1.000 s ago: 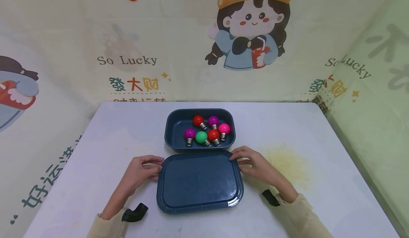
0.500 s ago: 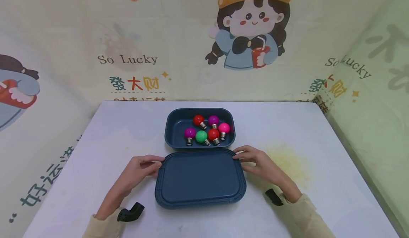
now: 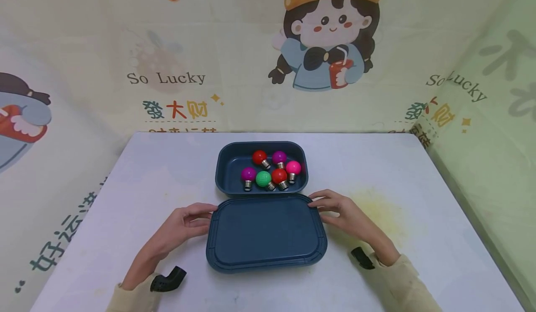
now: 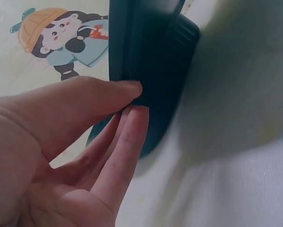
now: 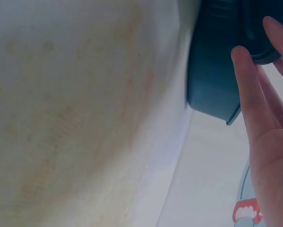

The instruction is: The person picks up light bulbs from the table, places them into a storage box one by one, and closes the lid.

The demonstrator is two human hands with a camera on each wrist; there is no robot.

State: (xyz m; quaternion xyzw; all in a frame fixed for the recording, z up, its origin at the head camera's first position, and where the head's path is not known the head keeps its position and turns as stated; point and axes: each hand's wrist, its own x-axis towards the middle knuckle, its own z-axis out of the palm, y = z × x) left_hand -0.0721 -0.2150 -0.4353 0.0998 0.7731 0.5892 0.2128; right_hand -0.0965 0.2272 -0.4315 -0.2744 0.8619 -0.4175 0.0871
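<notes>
A dark blue lid (image 3: 266,233) lies between my two hands in the head view, just in front of the box. My left hand (image 3: 184,226) pinches its left edge; the left wrist view shows the thumb (image 4: 127,89) on the lid and the other fingers close beneath the thumb. My right hand (image 3: 345,213) grips the far right corner, with fingertips (image 5: 242,54) at the rim in the right wrist view. Beyond the lid stands the dark blue box (image 3: 228,168), holding several coloured bulbs: red (image 3: 259,157), purple (image 3: 249,174), green (image 3: 264,179) and pink (image 3: 293,168).
Both the box and lid are over a white table (image 3: 377,163). Behind it hangs a printed cloth (image 3: 243,70), which continues at both sides. The box's left part holds no bulbs. A black wrist device (image 3: 169,279) sits at my left cuff.
The lid has shifted slightly to the right and appears a little larger, as if raised. Both hands stay at its edges. The box and bulbs have not moved.
</notes>
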